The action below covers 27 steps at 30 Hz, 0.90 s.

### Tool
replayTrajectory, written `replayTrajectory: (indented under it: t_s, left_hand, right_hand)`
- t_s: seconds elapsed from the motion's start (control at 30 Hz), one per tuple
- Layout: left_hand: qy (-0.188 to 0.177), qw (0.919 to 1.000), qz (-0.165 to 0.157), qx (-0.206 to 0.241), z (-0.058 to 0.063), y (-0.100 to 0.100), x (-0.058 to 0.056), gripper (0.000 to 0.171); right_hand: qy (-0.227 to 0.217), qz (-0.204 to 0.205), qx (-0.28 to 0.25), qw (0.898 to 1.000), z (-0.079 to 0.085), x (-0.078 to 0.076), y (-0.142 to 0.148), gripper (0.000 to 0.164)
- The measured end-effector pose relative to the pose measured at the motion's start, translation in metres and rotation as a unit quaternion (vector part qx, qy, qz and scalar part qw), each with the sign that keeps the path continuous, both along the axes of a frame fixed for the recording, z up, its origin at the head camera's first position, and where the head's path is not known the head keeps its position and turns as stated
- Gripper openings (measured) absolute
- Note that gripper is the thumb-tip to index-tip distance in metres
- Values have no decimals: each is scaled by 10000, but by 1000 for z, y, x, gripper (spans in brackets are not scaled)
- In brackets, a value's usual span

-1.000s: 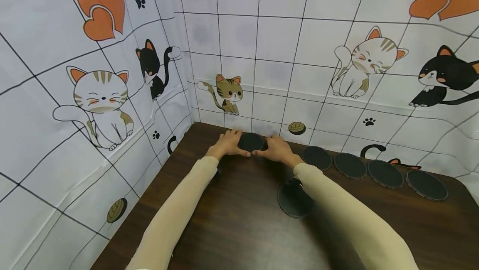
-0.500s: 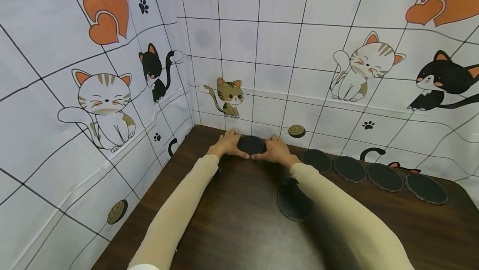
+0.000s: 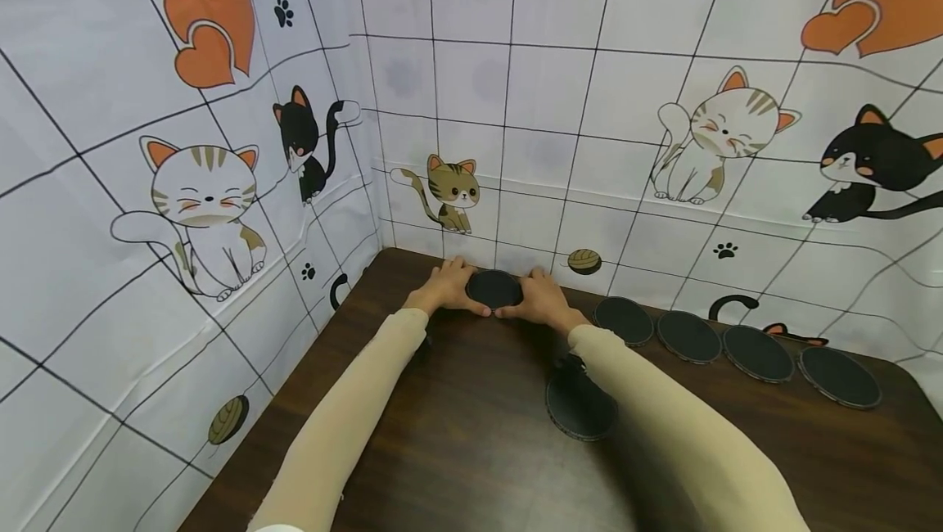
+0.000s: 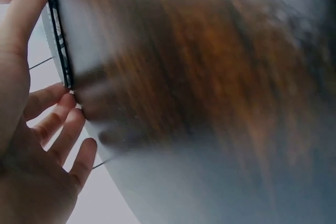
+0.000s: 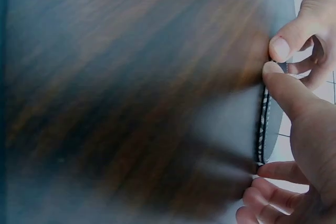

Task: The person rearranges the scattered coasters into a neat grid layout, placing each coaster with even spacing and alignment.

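At the far left of the table, in the head view, a thin black round disc point(image 3: 494, 290) lies between my two hands. My left hand point(image 3: 447, 285) grips its left side, with the thumb along the near edge and the index finger at its side. On the opposite side my right hand point(image 3: 541, 298) holds it the same way, and the thumb tips almost meet in front. From the left wrist the disc point(image 4: 61, 43) appears edge-on with a black-and-white patterned rim. The same rim of the disc point(image 5: 264, 124) shows beside the thumb in the right wrist view.
Several matching discs point(image 3: 688, 336) stand in a row along the table's back edge to the right. Another disc point(image 3: 582, 409) lies nearer, partly under my right forearm. The dark wooden table point(image 3: 471, 450) meets a white cat-patterned sheet point(image 3: 530, 213) behind and at left.
Both hands stay around the disc at the back edge, with the right hand shifting slightly left against it. The head view has tilted up a little. The other discs have not moved.
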<state>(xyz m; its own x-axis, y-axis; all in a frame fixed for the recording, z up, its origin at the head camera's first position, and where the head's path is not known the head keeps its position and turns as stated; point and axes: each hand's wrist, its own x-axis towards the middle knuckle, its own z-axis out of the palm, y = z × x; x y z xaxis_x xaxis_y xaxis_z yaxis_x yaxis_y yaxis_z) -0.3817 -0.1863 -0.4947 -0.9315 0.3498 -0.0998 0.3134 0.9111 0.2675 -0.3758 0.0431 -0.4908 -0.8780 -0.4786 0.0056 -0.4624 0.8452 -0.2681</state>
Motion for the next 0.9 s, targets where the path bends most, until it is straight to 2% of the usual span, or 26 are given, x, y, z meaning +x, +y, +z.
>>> replayTrajectory:
  t_s: [0.23,0.37,0.53,0.7,0.9]
  left_hand:
    - [85,9997,-173,134,-3,1,2,98]
    - [168,9996,-108,186,-6,0,3,97]
    - [336,9987,-108,362,-5,2,3,94]
    - [391,9981,-137,452,-3,9,5,97]
    - [631,9963,-230,532,8,27,11,99]
  right_hand:
    - [181,97,-75,9998,-10,1,4,90]
    - [251,136,-95,9995,-11,1,4,88]
    - [264,-7,-117,9996,-6,2,6,89]
    - [25,-89,-330,9994,2,8,16,91]
    - [146,-133,-645,9977,17,20,41,85]
